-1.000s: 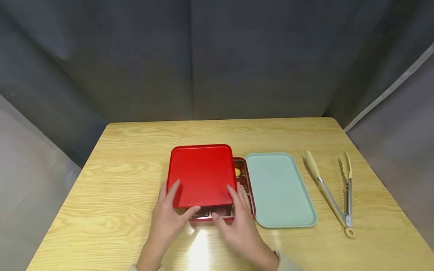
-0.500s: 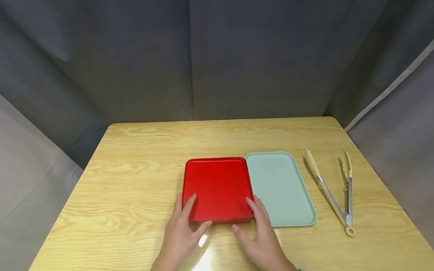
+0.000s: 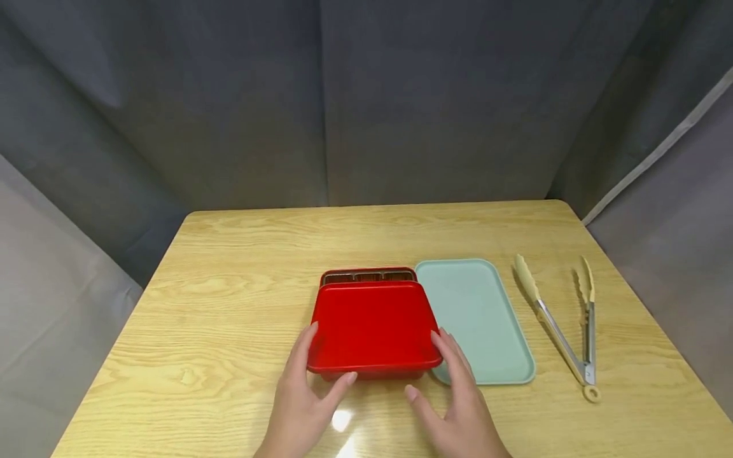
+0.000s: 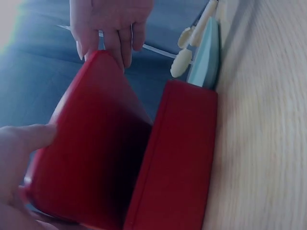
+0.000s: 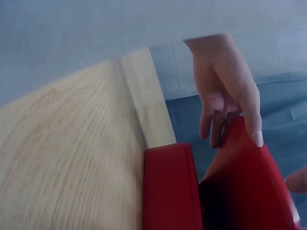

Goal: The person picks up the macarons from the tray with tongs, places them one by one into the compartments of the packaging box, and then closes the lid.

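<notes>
A square red lid (image 3: 375, 326) is tilted over a red divided box (image 4: 180, 153), its near edge raised. Along the far side of the box, a strip of compartments shows past the lid; the other compartments are hidden. With fingers at the lid's left side and thumb at its near edge, my left hand (image 3: 300, 404) holds the near left corner. My right hand (image 3: 460, 404) grips the near right corner, fingers along the side. Both wrist views show a dark gap between lid (image 5: 247, 172) and box, wide toward the hands.
Close by the box on its right lies a pale green tray (image 3: 481, 324). Farther right, metal tongs (image 3: 572, 350) with cream tips rest spread apart on the wooden table (image 3: 217, 305). Dark grey curtains (image 3: 366, 108) hang behind the table.
The lid has come right and toward me, lying over the whole box half a second ago. Now its near edge is raised and the far compartments show. Both hands moved with it.
</notes>
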A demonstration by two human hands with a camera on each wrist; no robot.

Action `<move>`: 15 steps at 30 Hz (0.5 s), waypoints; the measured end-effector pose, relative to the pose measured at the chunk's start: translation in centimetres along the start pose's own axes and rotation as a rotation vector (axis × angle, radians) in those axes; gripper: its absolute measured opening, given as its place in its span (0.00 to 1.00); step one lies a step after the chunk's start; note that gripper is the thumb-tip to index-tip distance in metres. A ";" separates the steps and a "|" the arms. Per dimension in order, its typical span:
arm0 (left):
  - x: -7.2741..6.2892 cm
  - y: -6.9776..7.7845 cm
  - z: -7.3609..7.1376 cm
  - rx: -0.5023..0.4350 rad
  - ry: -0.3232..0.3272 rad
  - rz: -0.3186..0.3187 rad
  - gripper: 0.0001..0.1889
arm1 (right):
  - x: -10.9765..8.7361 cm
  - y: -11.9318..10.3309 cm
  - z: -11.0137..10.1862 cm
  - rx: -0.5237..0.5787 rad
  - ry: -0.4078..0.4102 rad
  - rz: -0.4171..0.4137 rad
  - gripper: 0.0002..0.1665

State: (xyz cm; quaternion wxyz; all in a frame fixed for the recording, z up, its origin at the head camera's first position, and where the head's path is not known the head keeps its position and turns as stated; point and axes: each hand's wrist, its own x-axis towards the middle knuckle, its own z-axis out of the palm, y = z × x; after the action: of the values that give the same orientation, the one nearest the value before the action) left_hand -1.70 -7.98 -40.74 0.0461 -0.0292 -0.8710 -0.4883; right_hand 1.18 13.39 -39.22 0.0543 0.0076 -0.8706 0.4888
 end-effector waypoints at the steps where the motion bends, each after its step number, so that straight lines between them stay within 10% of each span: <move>1: 0.0 0.1 0.0 -0.025 0.012 0.012 0.46 | 0.0 -0.1 -0.1 0.007 0.005 0.008 0.45; 8: 0.1 0.8 -0.1 -0.152 0.086 0.138 0.48 | 0.5 -0.4 -0.1 0.014 0.106 -0.081 0.53; 15: 0.9 1.4 -0.4 -0.064 0.169 0.391 0.46 | 2.0 0.0 -0.2 -0.048 0.276 -0.477 0.43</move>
State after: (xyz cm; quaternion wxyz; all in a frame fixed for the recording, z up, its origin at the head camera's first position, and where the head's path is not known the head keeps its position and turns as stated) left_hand -2.45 -7.61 -39.26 0.2119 -0.1580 -0.8259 -0.4980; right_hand -0.83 13.65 -38.91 0.2863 0.1447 -0.8399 0.4378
